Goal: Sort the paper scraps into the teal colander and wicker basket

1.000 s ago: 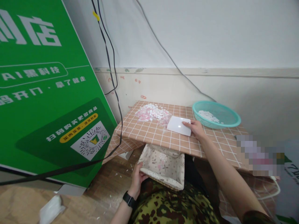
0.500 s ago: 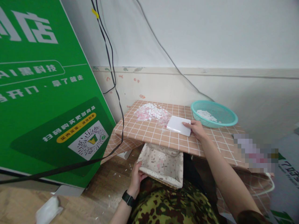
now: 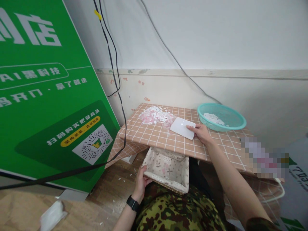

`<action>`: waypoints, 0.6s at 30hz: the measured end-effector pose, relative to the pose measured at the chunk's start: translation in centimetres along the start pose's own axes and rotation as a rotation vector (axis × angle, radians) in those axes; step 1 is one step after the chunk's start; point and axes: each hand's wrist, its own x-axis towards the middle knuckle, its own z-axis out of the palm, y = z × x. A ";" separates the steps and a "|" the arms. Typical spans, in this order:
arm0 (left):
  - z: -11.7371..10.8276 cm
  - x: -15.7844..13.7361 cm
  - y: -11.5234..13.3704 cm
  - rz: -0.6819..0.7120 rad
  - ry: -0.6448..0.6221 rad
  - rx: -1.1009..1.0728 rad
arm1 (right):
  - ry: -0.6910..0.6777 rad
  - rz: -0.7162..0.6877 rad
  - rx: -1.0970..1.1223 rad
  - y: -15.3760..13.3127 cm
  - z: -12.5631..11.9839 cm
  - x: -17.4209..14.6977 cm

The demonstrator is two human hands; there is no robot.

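My left hand (image 3: 141, 183) grips the left side of a fabric-lined basket (image 3: 166, 175), held below the table's front edge with its open top facing up. Between the thumb and fingers of my right hand (image 3: 200, 133) is a flat white scraper (image 3: 183, 127), tilted just above or on the checked cloth; contact is hard to tell. Left of the scraper lies a pile of small white paper pieces (image 3: 160, 115) with some pinkish pieces or film under it. The inside of the basket shows a floral print and no paper pieces that I can make out.
A turquoise mesh basket (image 3: 222, 118) with white pieces stands at the table's back right. The checked tablecloth (image 3: 149, 136) hangs over the front edge. A black cable (image 3: 121, 112) crosses left, before a green panel (image 3: 48, 96). Scraps and a white bag (image 3: 52, 215) lie on the floor.
The scraper in my right hand has shifted slightly left and its angle has changed a little. My left hand and the fabric-lined basket stay nearly in place.
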 end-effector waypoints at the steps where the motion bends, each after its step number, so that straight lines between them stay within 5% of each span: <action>1: 0.0 0.0 0.0 0.002 0.000 -0.002 | -0.003 -0.002 -0.005 -0.1 0.2 -0.1; 7: 0.1 0.0 0.0 0.013 0.029 -0.008 | -0.138 0.008 -0.047 -0.1 1.3 -0.2; 18: 0.3 -1.0 1.4 -0.030 0.006 -0.043 | -0.119 -0.074 -0.124 -0.7 1.7 -1.0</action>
